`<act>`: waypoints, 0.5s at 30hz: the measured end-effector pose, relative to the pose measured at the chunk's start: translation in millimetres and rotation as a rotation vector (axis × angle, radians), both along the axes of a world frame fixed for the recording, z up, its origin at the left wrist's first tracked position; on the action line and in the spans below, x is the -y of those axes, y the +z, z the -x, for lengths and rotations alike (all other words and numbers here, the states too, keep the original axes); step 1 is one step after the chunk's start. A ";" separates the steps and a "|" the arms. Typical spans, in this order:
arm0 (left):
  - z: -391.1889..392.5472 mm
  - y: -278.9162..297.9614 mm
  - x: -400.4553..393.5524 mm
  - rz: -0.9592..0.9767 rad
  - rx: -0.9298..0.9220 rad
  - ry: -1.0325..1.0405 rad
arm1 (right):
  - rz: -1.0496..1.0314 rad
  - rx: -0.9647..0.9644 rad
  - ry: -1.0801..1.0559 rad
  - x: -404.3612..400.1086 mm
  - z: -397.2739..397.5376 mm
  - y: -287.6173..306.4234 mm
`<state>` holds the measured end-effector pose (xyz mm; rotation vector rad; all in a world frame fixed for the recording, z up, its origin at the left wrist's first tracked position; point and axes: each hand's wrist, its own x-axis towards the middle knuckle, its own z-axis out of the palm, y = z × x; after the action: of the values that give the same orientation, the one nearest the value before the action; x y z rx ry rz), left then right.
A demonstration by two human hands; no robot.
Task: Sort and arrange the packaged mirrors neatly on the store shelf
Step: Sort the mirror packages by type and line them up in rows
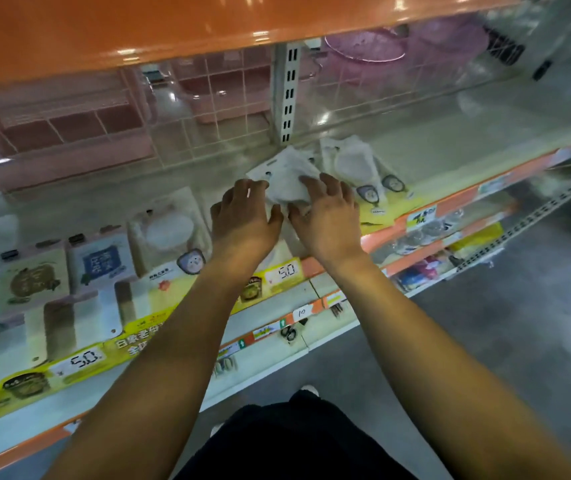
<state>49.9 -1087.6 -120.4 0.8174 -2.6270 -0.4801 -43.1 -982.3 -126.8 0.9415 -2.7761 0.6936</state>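
- Packaged mirrors (286,183): a small stack in clear plastic wrap over pale card, mid-shelf, tilted a little off square between both hands.
- Left hand (242,216): fingers curled over the stack's left edge, thumb tucked toward the near edge; grip on the pack.
- Right hand (325,216): fingers spread and bent over the right edge and top face, thumb near the left thumb; it also holds the pack.
- Handling, my judgement: light to moderate weight; the card backing should be stiff, but the film looks slick and crinkly, so a grip may slide. Glass inside is likely fragile: set down flat, no dropping, no bending at the corners.
- Best hold, as I judge it: opposite long edges, palms steadying the faces, not the hang-tab end.
- Second pile of similar packs (356,164) just beside the held stack to the right, fanned untidily, with round cartoon stickers at the near ends.
- Round mirror pack (170,230) to the left, pale disc under glossy film, lying flat.
- Further left, flat rectangular cards (99,263) with printed panels, in overlapping rows.
- Shelf (450,133): smooth cream metal deck, orange front rail with a yellow price strip (76,362).
- Motion blur softens the wrap detail; how many packs are in the held stack, I cannot tell.
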 end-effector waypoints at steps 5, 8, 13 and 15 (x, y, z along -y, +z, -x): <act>35.4 -0.4 -16.4 -0.028 0.020 -0.009 | 0.023 0.029 -0.064 -23.0 42.4 1.1; 48.8 -0.5 -22.2 -0.050 0.048 0.030 | -0.006 0.051 -0.065 -26.8 65.2 -5.3; 64.0 0.5 -28.3 -0.058 0.086 0.105 | -0.120 0.178 -0.084 -20.2 100.0 -6.8; 67.6 0.5 -29.2 -0.067 0.090 0.128 | -0.200 0.238 -0.087 -16.1 111.1 -5.1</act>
<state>-17.6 -1058.4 -120.0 1.0439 -2.6310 -0.5093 -154.2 -966.3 -132.0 0.8119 -3.1230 0.5553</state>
